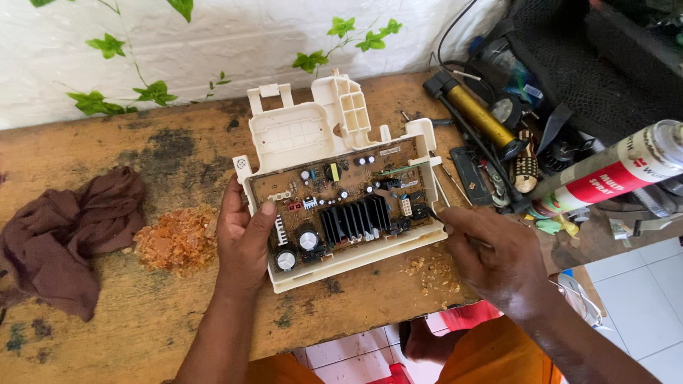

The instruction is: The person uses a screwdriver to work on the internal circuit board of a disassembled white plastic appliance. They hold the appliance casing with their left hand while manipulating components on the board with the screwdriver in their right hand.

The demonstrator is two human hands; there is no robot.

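Two hands (245,238) steady circuit board (341,203) on stained wooden bench (178,313).

A worn wooden bench (107,313) bears a circuit board housing (341,178), brown cloth (64,235), orange crumbs (174,238).

Cream plastic housing (313,135) lies flat between the two hands, open side up, its brown circuit board (341,206) showing a black finned heat sink (356,220) and round capacitors. The left hand (242,238) grips its near-left edge; the right hand (491,259) rests at its right corner.
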